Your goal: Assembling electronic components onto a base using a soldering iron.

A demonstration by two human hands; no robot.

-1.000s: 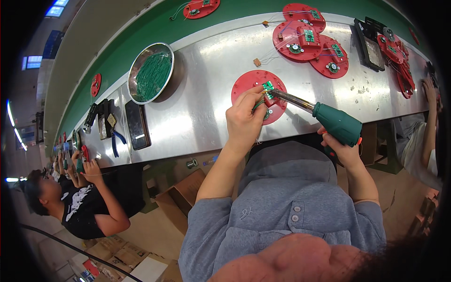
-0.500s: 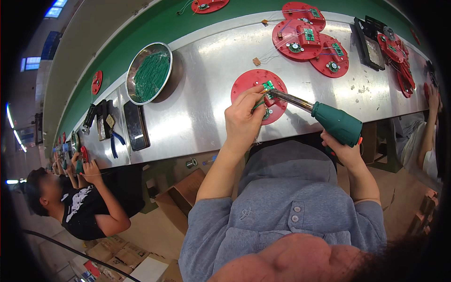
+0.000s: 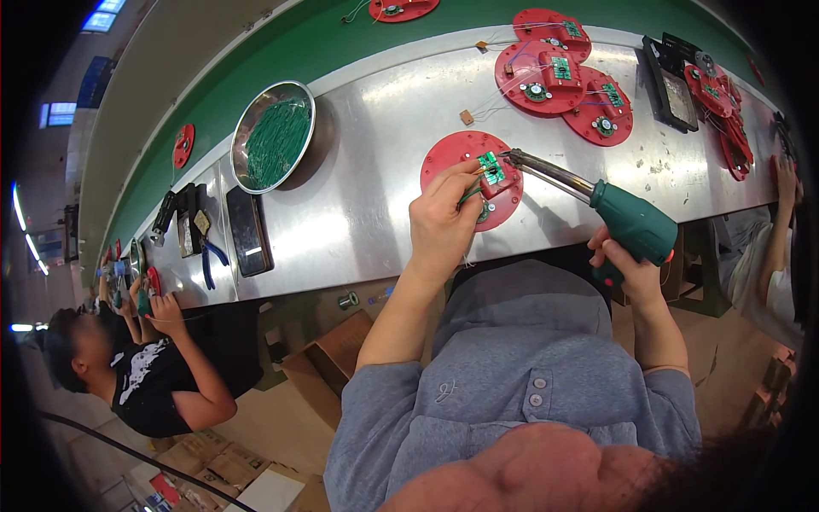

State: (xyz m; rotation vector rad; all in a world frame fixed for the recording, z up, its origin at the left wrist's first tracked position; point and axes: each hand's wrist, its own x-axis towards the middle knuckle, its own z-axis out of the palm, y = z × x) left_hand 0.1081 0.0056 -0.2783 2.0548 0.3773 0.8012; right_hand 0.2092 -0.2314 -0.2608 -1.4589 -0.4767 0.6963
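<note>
A round red plastic disc (image 3: 445,159) lies on the metal bench in front of me, carrying a small green circuit board (image 3: 492,169). My left hand (image 3: 445,207) rests over the disc's near left part, its fingers pinched on a thin green wire (image 3: 470,194) whose end reaches the board. My right hand (image 3: 627,266) is wrapped round the handle of a green soldering gun (image 3: 636,222). The gun's dark metal tip (image 3: 514,158) hovers just at the board's upper right edge; whether it touches is too small to tell.
A steel bowl (image 3: 310,143) of green wires stands left of the disc. Nearby are a phone (image 3: 247,230) and blue-handled pliers (image 3: 209,260). Several red discs (image 3: 539,77) with boards and thin wires lie beyond, beside a black tray (image 3: 668,85). A co-worker (image 3: 158,375) sits at left.
The soldering gun has moved to the right, drawing its tip from over the board to its right edge. My left hand stays nearly in place with the green wire.
</note>
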